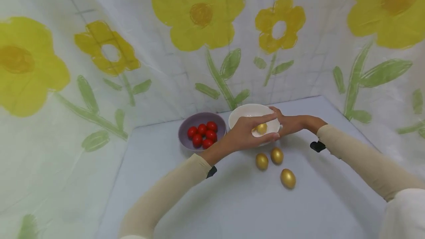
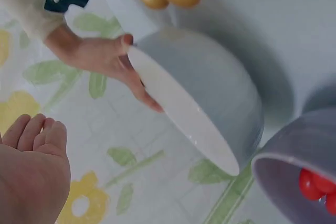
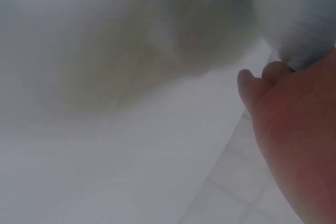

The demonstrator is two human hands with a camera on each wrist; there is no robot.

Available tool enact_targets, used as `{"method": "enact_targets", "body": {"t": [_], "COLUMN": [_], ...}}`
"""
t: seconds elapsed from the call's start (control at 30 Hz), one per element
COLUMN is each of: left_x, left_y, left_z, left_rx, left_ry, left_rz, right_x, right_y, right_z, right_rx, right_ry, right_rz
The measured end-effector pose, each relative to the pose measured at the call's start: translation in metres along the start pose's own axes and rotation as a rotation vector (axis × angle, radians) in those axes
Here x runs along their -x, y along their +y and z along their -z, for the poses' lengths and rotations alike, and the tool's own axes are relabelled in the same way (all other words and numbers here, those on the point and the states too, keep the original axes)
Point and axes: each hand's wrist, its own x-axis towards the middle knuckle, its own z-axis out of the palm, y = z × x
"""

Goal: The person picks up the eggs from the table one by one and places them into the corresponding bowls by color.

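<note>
A white bowl (image 1: 239, 115) stands at the back of the table with a golden egg (image 1: 262, 128) visible inside. My right hand (image 1: 290, 124) grips its right rim, as the left wrist view also shows. My left hand (image 1: 244, 132) reaches across the bowl from the left, its thumb and fingers spread apart; the egg shows in the gap between them. In the left wrist view that hand (image 2: 37, 166) appears apart from the bowl. Whether its fingertips touch the egg or the far rim, I cannot tell. In the right wrist view, a blurred part of the bowl (image 3: 294, 9) lies above the hand.
Left of the white bowl is a purple bowl (image 1: 184, 141) with several red eggs (image 1: 197, 140). Three golden eggs lie in front on the table: one left (image 1: 262, 161), one right (image 1: 277, 156), one nearer (image 1: 288, 178). A flower-printed curtain (image 1: 166, 80) hangs behind and beside the table.
</note>
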Motion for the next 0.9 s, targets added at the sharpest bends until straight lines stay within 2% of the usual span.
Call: {"method": "enact_targets", "body": {"t": [0.13, 0.23, 0.33, 0.5, 0.6, 0.77, 0.9], "left_x": [0.018, 0.033, 0.049, 0.068, 0.075, 0.080, 0.080], "left_y": [0.009, 0.014, 0.010, -0.005, -0.011, -0.022, -0.033], "left_z": [-0.008, -0.017, -0.030, -0.056, -0.066, -0.071, -0.074], "left_rx": [0.136, 0.233, 0.242, 0.124, 0.053, -0.014, -0.068], "left_ry": [0.009, -0.002, -0.014, -0.038, -0.050, -0.093, -0.136], "left_rz": [0.002, 0.037, 0.079, 0.125, 0.186, 0.280, 0.306], "right_x": [0.001, 0.001, -0.002, -0.002, -0.002, -0.003, -0.004], "right_y": [0.001, 0.002, 0.003, 0.003, 0.003, 0.005, 0.005], "right_z": [0.001, 0.001, 0.000, -0.001, -0.001, -0.001, -0.001], "right_rx": [-0.012, -0.030, -0.029, -0.048, -0.063, -0.047, -0.055], "right_ry": [0.009, 0.009, 0.008, 0.008, 0.008, 0.011, 0.009], "right_rz": [0.011, 0.014, 0.030, 0.032, 0.029, 0.014, 0.009]}}
